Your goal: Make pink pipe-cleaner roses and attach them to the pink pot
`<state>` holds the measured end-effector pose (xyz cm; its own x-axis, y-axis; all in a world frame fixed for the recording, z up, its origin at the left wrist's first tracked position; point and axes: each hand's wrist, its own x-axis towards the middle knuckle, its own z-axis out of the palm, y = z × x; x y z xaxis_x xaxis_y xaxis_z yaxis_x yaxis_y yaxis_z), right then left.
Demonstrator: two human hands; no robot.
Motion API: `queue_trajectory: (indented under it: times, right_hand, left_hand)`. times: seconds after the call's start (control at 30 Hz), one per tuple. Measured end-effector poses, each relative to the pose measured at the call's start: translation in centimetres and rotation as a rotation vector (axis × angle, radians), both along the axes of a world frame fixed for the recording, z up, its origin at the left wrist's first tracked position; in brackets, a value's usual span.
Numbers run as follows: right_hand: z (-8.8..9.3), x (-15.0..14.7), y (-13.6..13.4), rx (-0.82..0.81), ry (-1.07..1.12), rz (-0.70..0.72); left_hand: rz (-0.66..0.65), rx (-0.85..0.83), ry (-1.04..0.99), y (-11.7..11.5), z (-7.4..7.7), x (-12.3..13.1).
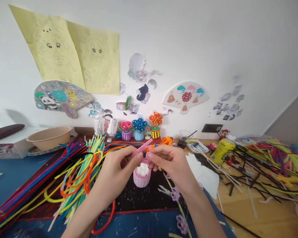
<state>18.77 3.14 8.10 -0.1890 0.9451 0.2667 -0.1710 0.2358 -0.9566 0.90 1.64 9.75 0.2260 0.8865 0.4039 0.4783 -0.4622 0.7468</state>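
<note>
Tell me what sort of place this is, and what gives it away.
Probably a craft table, perhaps at home: bundles of colorful pipe cleaners lie on it, small pots of bright handmade flowers stand near the wall, and yellow sheets with drawings hang above.

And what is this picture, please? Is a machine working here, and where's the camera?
No machine shows here, just a person's bare left hand and right hand. The camera is worn on the person's head, looking forward and down. Both hands pinch pink strips. Just below stands a pink ridged pot with white filling. Colourful strips lie heaped to the left, three potted flowers stand behind, and a yellow bottle is on the right.
</note>
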Motion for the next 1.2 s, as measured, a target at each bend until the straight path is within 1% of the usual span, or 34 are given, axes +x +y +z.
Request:
queue_trajectory:
  times: [0.1,0.23,0.4,0.47,0.57,0.7,0.87,0.93,1.07,1.13,1.2]
  right_hand:
    - [0.0,-0.4,-0.1,0.010,0.061,-0.084]
    - [0.2,-1.0,-0.7,0.060,0.111,-0.175]
    - [0.3,-2.0,-2.1,0.150,0.158,-0.294]
    - [0.2,-2.4,-2.5,0.167,0.202,-0.314]
    - [-0.2,-3.2,-3.2,0.134,0.302,-0.276]
    - [-0.6,-4.7,-4.3,0.018,0.466,-0.201]
    - [-1.1,-6.6,-6.1,-0.147,0.638,-0.143]
    - [-1.3,-6.9,-6.7,-0.161,0.601,-0.132]
    - [-1.9,-6.9,-7.6,-0.097,0.362,-0.127]
    - [-2.3,-6.8,-7.8,-0.071,0.276,-0.152]
    - [-2.8,-6.7,-7.9,-0.062,0.234,-0.182]
  left_hand:
    - [0.028,0.052,-0.039,-0.3,0.1,0.2]
    - [0.108,0.146,-0.099,-0.9,0.3,0.7]
    - [0.245,0.151,-0.101,-2.4,0.0,1.4]
    - [0.280,0.141,-0.131,-3.3,-0.2,1.8]
    - [0.330,0.128,-0.250,-4.8,-0.8,2.2]
    - [0.415,0.149,-0.433,-6.5,-1.8,2.6]
    - [0.463,0.150,-0.506,-8.2,-3.1,2.1]
    - [0.481,0.118,-0.479,-8.6,-3.4,1.6]
    - [0.470,0.040,-0.322,-9.0,-3.7,-0.3]
    - [0.487,0.061,-0.226,-9.8,-4.4,-1.7]
    - [0.580,0.121,-0.103,-11.4,-5.5,-3.6]
